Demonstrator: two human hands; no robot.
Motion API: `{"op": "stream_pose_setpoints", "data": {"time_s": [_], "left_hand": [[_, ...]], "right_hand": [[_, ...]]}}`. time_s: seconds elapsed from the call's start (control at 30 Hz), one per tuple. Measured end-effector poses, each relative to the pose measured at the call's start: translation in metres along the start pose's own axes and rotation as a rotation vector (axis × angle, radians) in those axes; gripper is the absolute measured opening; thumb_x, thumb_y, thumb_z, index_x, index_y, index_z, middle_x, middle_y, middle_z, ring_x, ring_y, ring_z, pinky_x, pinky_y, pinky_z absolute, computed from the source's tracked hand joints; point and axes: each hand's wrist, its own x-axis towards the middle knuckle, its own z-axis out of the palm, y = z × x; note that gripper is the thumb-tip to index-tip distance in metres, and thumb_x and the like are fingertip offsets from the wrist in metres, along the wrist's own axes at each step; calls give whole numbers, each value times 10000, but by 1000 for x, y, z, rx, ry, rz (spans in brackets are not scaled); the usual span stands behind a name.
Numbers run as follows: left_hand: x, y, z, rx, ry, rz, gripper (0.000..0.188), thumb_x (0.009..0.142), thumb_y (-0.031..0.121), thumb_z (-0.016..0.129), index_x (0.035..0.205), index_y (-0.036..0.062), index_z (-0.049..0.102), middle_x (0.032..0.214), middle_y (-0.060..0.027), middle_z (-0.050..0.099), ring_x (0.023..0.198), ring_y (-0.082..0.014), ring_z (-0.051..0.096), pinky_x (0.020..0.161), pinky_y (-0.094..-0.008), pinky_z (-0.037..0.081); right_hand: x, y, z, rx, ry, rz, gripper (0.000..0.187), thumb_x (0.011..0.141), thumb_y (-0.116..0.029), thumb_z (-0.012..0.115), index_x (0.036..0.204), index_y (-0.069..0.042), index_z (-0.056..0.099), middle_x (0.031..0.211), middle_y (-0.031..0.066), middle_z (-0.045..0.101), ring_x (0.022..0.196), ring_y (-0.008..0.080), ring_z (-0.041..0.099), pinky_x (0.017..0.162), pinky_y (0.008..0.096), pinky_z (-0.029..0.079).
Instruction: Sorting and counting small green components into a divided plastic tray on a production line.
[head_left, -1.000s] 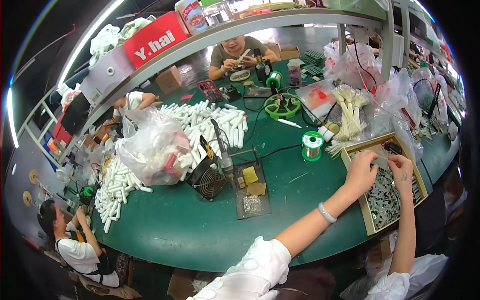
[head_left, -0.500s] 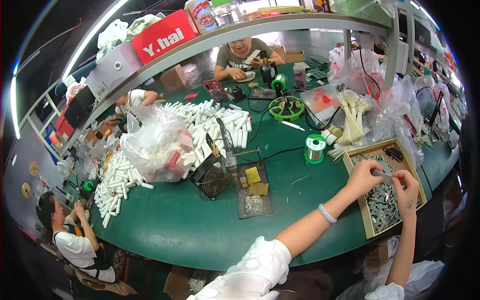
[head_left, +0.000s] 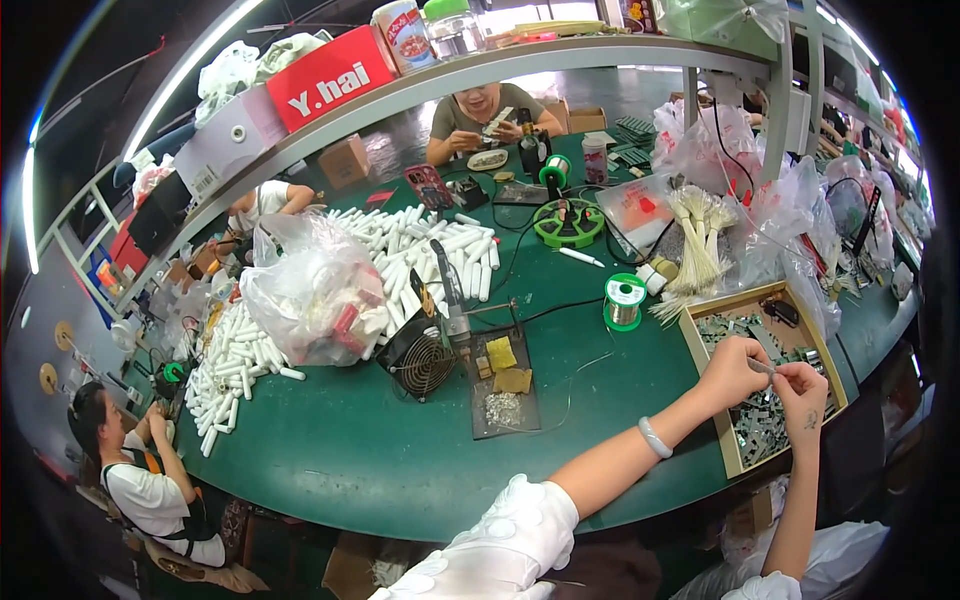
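Over a shallow cardboard box (head_left: 727,452) at the right, both my hands are pinched together. My left hand (head_left: 733,374), with a pale bangle on its wrist, grips one end of a small thin greyish strip (head_left: 762,368), apparently a little circuit board. My right hand (head_left: 803,398) pinches the other end, fingertips almost meeting the left ones. Fingers cover most of the strip. Below the hands lie many small circuit boards (head_left: 758,428) in a loose heap, and a black object (head_left: 782,312) sits in the box's far corner.
Solder spools (head_left: 625,302), a green reel (head_left: 568,222), wire bundles (head_left: 698,240) and plastic bags stand beyond the box. Left of my arm are a soldering plate (head_left: 507,385), a small fan (head_left: 422,362) and piled white tubes (head_left: 400,245). Co-workers sit across and at left.
Both hands have drawn slightly lower and nearer over the box, still pinching the strip, which shows less between the fingers. The person across has raised a hand from the small dish.
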Motion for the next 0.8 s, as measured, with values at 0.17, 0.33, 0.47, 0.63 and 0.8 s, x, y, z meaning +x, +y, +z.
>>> {"op": "stream_pose_setpoints", "data": {"time_s": [0.17, 0.33, 0.47, 0.63, 0.8], "left_hand": [[-4, -7, -2, 67, 44, 10, 138, 649, 71, 687, 734, -33, 652, 603, -116, 622, 551, -131, 579, 519, -282, 454], [-6, -2, 10, 110, 11, 27, 159, 655, 87, 683, 762, -28, 657, 637, -158, 627, 584, -192, 614, 558, -312, 477], [-8, 6, 1, 116, 70, -166, 257, 642, 153, 699, 829, -23, 683, 777, -189, 678, 739, -241, 673, 705, -353, 521], [-2, 0, -5, 174, 93, -164, 226, 696, 98, 712, 884, -29, 717, 753, -75, 692, 690, -114, 625, 643, -263, 511], [-3, 3, 10, 159, 139, -148, 177, 736, 86, 718, 861, -39, 712, 730, -45, 681, 680, -79, 607, 628, -227, 493]], "right_hand": [[-6, 0, 12, -22, 49, 26, 34, 838, 6, 635, 861, 29, 627, 740, -7, 607, 643, 35, 541, 588, 182, 429], [-15, 15, 0, -83, 121, 8, 58, 838, 4, 632, 891, 27, 622, 763, 4, 614, 679, 54, 570, 615, 191, 455], [-9, 9, 16, 26, 137, 80, 137, 812, -31, 666, 929, 39, 649, 827, 61, 665, 765, 109, 623, 709, 240, 500], [-3, -10, 24, -26, 138, 21, 133, 796, -72, 676, 890, 21, 670, 784, 55, 681, 714, 87, 623, 656, 244, 506], [-4, -6, 24, -24, 226, 43, 124, 802, -66, 681, 868, 36, 655, 754, 46, 677, 685, 67, 619, 642, 228, 511]]}}
